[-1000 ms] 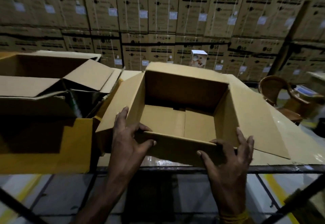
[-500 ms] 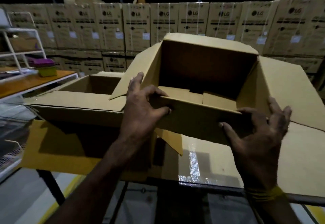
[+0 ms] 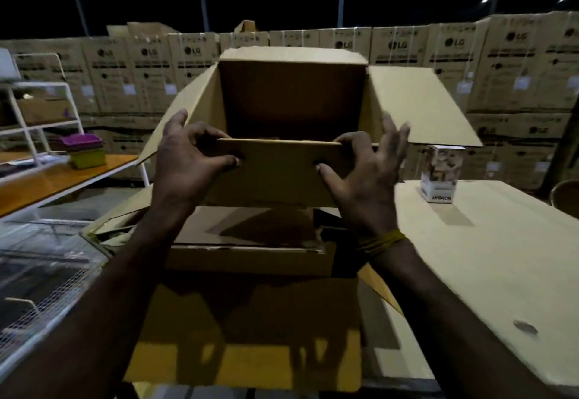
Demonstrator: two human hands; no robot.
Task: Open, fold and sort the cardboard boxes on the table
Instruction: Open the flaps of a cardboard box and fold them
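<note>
Item: open brown cardboard box (image 3: 291,101), centre frame, raised above the surface (image 3: 488,257). Your left hand (image 3: 188,160) and right hand (image 3: 363,179) each pinch its near flap, thumbs outside, fingers curled over the edge. Keep both grips level; carry it clear of the opened box (image 3: 250,242) beneath.

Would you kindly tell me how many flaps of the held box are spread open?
3: left flap angled outward, right flap spread wide, far flap behind. The near flap is gripped by both hands.
</note>
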